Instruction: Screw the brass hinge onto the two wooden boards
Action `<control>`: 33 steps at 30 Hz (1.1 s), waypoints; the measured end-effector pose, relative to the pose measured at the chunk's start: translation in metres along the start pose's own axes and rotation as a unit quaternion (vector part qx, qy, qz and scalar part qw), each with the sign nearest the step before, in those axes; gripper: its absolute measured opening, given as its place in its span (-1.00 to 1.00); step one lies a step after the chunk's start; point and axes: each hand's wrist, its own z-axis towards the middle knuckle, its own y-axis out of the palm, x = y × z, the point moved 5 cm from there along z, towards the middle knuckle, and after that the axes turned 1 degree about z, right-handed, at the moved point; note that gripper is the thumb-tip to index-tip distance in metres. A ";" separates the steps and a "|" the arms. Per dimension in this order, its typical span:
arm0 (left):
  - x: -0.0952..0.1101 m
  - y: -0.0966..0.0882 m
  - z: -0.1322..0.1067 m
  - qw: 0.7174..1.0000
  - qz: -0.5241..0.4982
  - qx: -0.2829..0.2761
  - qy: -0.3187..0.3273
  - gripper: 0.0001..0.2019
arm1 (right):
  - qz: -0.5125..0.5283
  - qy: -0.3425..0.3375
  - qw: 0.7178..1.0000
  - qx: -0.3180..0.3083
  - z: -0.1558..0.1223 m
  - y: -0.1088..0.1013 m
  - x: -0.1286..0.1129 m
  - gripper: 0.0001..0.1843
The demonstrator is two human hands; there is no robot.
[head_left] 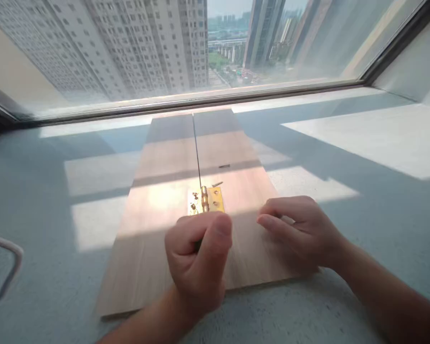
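Two pale wooden boards, a left one and a right one, lie side by side with a narrow seam between them. A brass-coloured hinge straddles the seam, its near part hidden behind my left hand. That hand is closed in a fist, thumb uppermost; a bit of something dark shows in the gap of the fingers. Beyond the hinge, one screw and another screw lie on the right board. My right hand is curled over that board's right edge, thumb against forefinger; its contents are hidden.
The boards lie on a pale windowsill striped with sunlight and shadow. A window frame runs along the back, with tall buildings outside. At the left edge is a curved, light-coloured loop, partly cut off.
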 end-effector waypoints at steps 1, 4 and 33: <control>-0.001 0.001 0.003 0.999 -0.014 -0.031 -0.017 -0.49 | 0.000 0.001 1.000 0.001 0.000 0.000 0.000 -0.58; -0.004 0.003 0.013 0.990 -0.070 -0.100 -0.072 -0.47 | 0.001 0.002 1.000 -0.001 0.001 0.001 0.000 -0.58; 0.006 -0.009 -0.005 0.997 0.031 0.056 -0.036 -0.60 | -0.007 -0.009 1.000 -0.015 -0.002 -0.002 -0.003 -0.59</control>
